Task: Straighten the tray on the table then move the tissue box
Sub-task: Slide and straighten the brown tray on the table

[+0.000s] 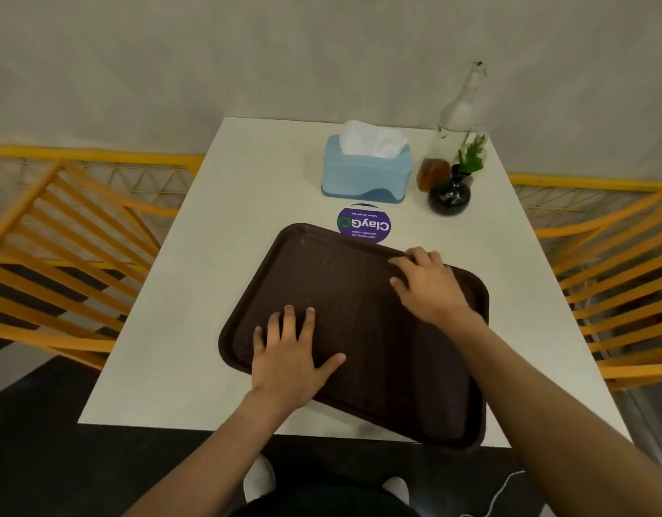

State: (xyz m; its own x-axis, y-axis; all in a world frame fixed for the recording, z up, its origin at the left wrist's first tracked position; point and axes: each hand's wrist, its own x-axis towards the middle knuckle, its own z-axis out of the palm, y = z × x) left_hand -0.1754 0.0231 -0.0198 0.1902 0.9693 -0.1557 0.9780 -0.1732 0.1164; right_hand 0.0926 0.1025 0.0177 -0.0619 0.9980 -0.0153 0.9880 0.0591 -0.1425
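Hands flat, fingers spread, on skewed brown tray point(359, 304): left hand point(290, 361) near corner, right hand point(428, 289) far rim; blue tissue box point(364, 173) beyond.

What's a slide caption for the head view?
Both hands, left and right, flat on skewed brown tray; blue tissue box untouched behind.

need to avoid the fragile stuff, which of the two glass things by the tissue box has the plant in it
The black round vase, nearest you, holds the green sprig; the tall clear bottle behind it holds none.

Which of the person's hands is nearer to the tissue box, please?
Right. The right hand rests on the tray's far edge, below the tissue box; the left hand lies nearer the person.
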